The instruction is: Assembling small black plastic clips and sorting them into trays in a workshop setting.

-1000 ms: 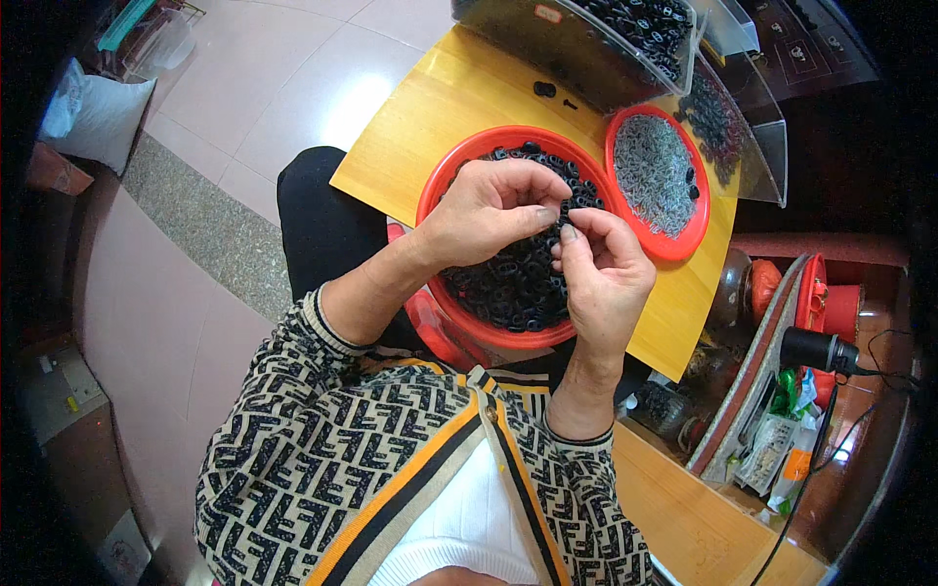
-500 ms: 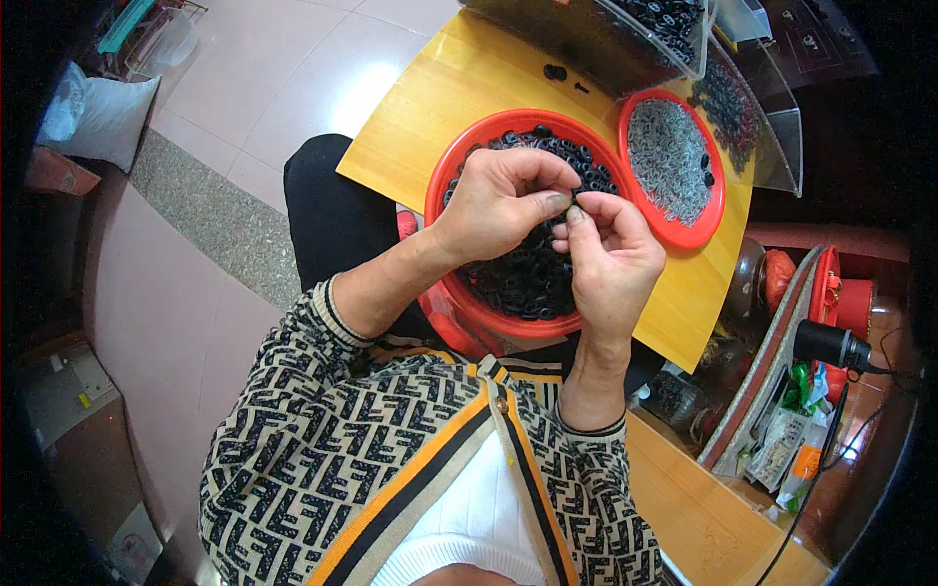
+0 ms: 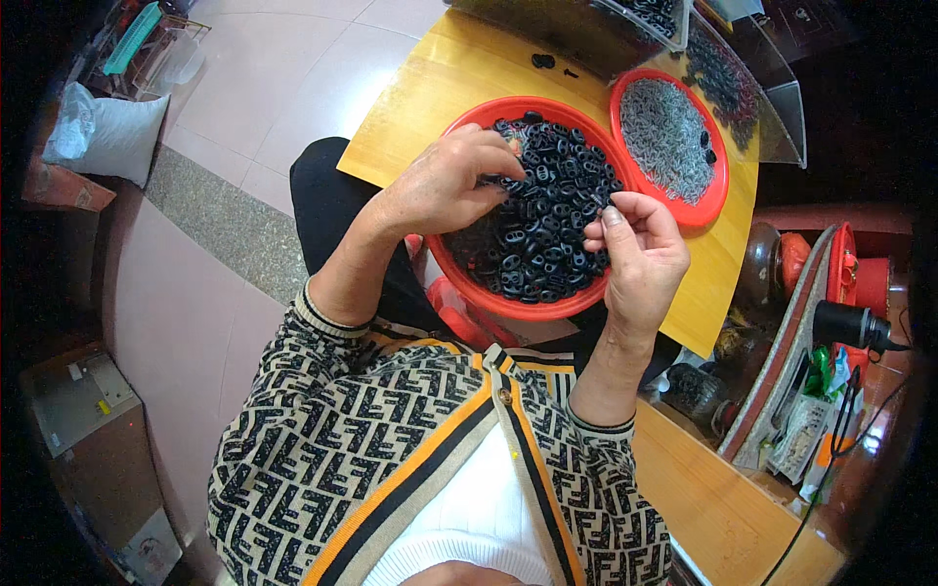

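Note:
A round red basin (image 3: 452,276) holds a heap of small black plastic pieces (image 3: 547,230), many with two holes. Above its left side hovers my left hand (image 3: 451,183), fingers curved and thumb apart from them, with nothing visible in the grasp. My right hand (image 3: 645,249) is at the basin's right rim, thumb and forefinger pinched together. Whatever lies between those fingertips is too small to make out. Beyond it, a smaller red tray (image 3: 718,200) carries many thin, clear-grey small parts (image 3: 669,137), with a couple of black pieces on its right side.
Both red containers rest on a yellow wooden board (image 3: 410,122). A clear plastic bin (image 3: 547,39) stands at the back, near two small loose black bits (image 3: 543,61). On the right is a cluttered shelf with a black cylindrical device (image 3: 850,324). A white sack (image 3: 117,132) sits far left.
My hands, together above the basin before, have separated. The left moved left and its fingers loosened; the right moved slightly right and down, still pinching. The view has shifted a little.

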Available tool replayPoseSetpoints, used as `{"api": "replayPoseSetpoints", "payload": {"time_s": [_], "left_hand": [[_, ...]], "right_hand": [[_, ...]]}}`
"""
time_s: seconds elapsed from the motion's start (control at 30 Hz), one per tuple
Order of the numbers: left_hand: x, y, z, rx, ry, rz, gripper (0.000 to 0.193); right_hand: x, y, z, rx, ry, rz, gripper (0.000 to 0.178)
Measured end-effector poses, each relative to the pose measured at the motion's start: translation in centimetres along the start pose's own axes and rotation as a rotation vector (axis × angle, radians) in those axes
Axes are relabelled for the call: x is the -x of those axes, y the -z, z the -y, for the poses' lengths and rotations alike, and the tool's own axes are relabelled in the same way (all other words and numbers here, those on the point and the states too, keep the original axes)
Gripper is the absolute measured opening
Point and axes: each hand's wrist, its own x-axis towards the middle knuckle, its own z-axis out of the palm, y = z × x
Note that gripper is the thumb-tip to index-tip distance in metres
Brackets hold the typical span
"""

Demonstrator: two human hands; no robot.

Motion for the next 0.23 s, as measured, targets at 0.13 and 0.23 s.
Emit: {"api": "replayPoseSetpoints", "payload": {"time_s": [0.13, 0.23], "left_hand": [[0.4, -0.6, -0.2, -0.097, 0.049, 0.156, 0.025], [0.3, -1.3, -0.1, -0.186, 0.134, 0.229, 0.024]], "right_hand": [[0.5, 0.4, -0.6, -0.037, -0.016, 0.035, 0.011], [0.6, 0.4, -0.7, -0.060, -0.030, 0.079, 0.011]]}}
